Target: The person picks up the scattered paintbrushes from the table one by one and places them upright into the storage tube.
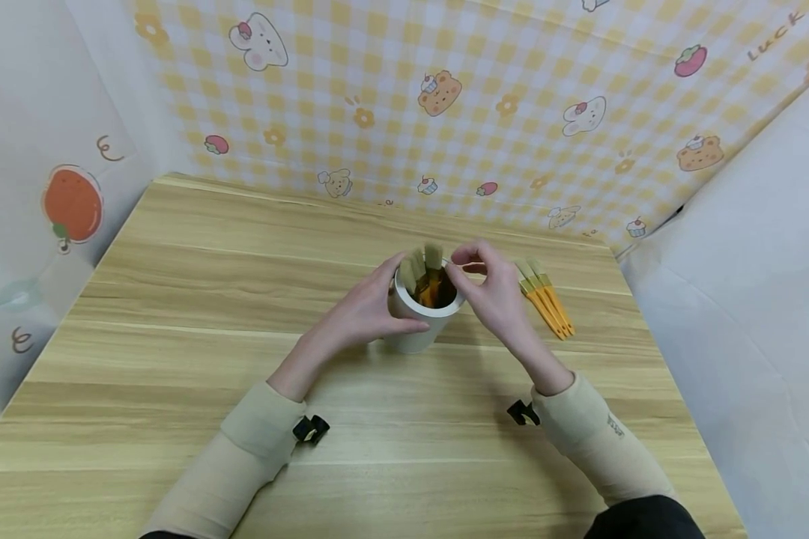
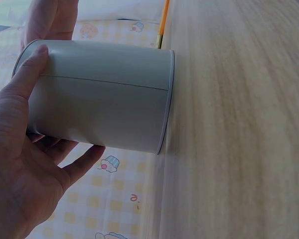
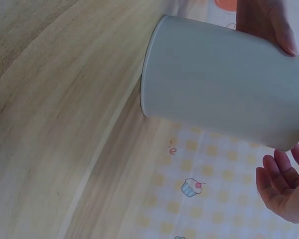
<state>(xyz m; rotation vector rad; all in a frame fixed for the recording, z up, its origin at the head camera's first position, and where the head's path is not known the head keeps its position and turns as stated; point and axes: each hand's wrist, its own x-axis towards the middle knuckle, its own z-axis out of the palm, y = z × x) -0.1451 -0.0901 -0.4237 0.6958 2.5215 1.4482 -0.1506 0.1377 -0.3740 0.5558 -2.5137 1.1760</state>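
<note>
A pale grey cylindrical pot [image 1: 414, 333] stands on the table, slightly tilted. Several flat paintbrushes [image 1: 434, 257] stand inside it, bristles up, with orange handles down in the pot. My left hand [image 1: 367, 299] grips the pot's left side, thumb on the near face and fingers round the far side; the left wrist view shows this left hand [image 2: 25, 159] spanning the wall. At the right of the rim is my right hand [image 1: 488, 288], its thumb by the edge and its fingers loosely bent. In the right wrist view, no brush shows in that right hand [image 3: 289, 191].
More flat paintbrushes [image 1: 546, 299] with orange handles lie side by side to the right of the pot. The wood-grain table [image 1: 209, 299] meets a yellow checked cloth [image 1: 391, 135] at the back. White sheets [image 1: 748, 299] hang at both sides.
</note>
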